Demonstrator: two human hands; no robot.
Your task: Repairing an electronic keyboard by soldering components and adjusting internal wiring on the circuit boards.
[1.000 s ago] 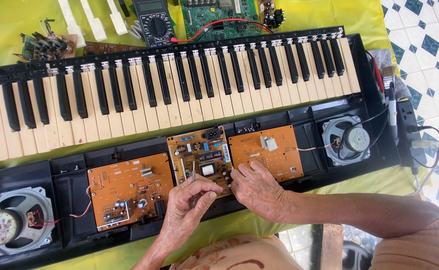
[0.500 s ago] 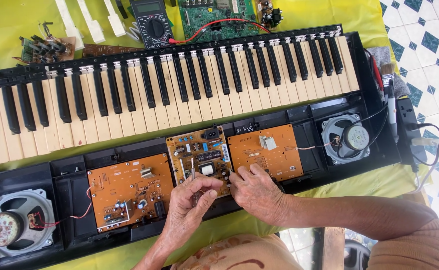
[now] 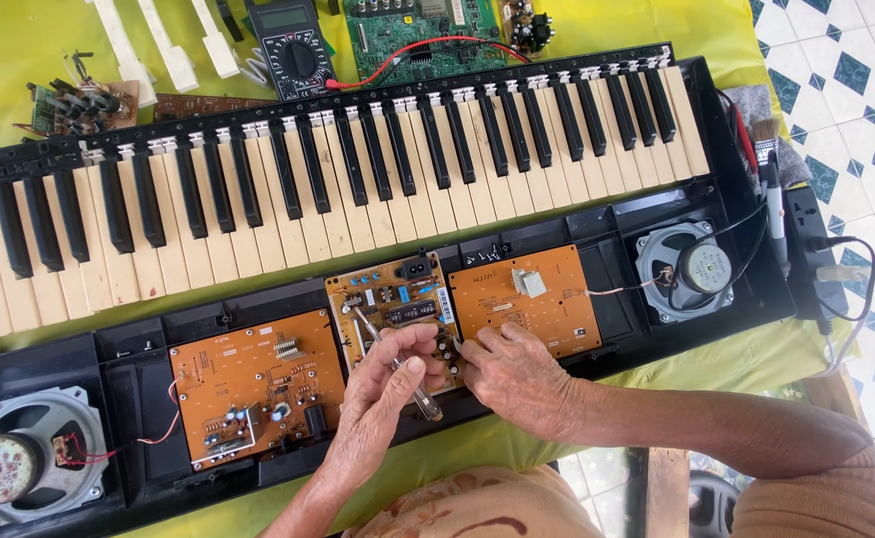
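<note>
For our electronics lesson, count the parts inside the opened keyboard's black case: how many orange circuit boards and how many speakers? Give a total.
Orange boards: 3
Speakers: 2
Total: 5

Single head-worn view: looks steeply down, close, onto the opened keyboard (image 3: 358, 199), its key row across the upper frame, circuit boards nearer the wearer.

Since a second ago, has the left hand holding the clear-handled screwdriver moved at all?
Yes, slightly. The left hand has shifted up toward the middle tan circuit board, and its clear-handled screwdriver now reaches farther over it.
</note>
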